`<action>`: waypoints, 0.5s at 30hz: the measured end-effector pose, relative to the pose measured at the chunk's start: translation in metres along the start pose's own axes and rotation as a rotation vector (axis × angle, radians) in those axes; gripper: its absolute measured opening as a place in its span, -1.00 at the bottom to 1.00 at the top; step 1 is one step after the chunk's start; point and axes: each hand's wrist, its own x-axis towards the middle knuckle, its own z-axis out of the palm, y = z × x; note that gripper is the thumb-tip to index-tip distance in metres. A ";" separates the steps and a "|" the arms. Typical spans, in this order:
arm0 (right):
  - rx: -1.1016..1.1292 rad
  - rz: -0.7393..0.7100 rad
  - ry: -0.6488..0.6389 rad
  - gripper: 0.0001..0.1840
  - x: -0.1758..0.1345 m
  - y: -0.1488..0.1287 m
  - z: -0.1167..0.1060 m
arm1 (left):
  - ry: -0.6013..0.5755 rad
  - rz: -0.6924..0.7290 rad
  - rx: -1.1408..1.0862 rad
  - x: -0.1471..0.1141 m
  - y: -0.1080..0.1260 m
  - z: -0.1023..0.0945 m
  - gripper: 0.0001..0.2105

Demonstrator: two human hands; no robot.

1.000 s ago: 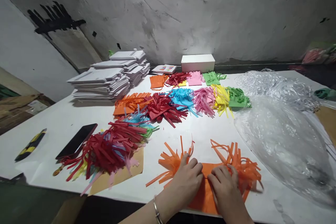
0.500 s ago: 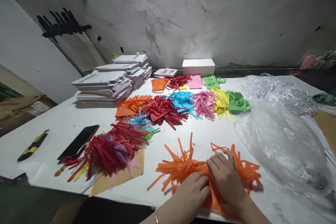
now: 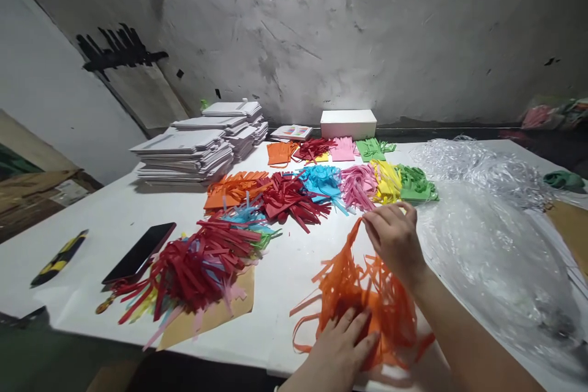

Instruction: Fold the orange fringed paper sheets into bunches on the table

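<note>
One orange fringed paper (image 3: 390,312) lies on the white counter (image 3: 285,269), well in front of the white box (image 3: 348,124) and a little to its right. The right hand (image 3: 395,233), on the side of the paper nearer the box, has its fingers closed narrowly on a gathered orange end, which slants up from the counter to the fingertips. The left hand (image 3: 344,343), farther from the box, rests palm down on the same paper with its fingers spread.

To the front left of the box, a heap of dark red strips (image 3: 193,263), mixed with pink, yellow, blue and green, partly covers a brown sheet (image 3: 225,318). Farther left of the box lie a dark phone (image 3: 140,251), just beside the heap, and a yellow-and-black tool (image 3: 59,259). Nearer in front of the box runs a row of fringed bundles: orange (image 3: 234,188), dark red (image 3: 291,199), blue (image 3: 321,180), pink (image 3: 358,185), yellow (image 3: 387,180) and green (image 3: 416,184). A shorter row sits just before the box.

To the right front of the box spread clear plastic (image 3: 487,263) and shiny strips (image 3: 478,162); to its left stand stacks of white, flat pieces (image 3: 184,159). A grey wall (image 3: 413,30) rises behind it.
</note>
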 end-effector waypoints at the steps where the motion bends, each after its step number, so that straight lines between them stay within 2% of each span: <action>1: -0.018 0.013 0.023 -0.88 0.005 0.006 -0.002 | 0.003 -0.003 -0.002 -0.001 -0.001 0.003 -0.57; 4: -0.086 0.065 0.105 -0.85 0.013 0.031 -0.012 | 0.025 -0.033 -0.010 -0.003 -0.003 0.006 -0.57; 7: -0.174 0.133 0.217 -0.78 0.014 0.060 -0.033 | 0.010 -0.110 -0.024 0.000 -0.007 0.001 -0.61; 9: -0.253 0.178 0.308 -0.75 0.010 0.079 -0.056 | -0.019 -0.191 -0.041 0.005 -0.012 -0.005 -0.59; 12: -0.403 0.206 0.410 -0.76 -0.005 0.097 -0.102 | -0.062 -0.314 -0.114 0.014 -0.025 -0.018 -0.57; 15: -0.395 0.107 0.381 -0.87 -0.037 0.096 -0.149 | -0.045 -0.387 -0.189 0.020 -0.035 -0.046 -0.80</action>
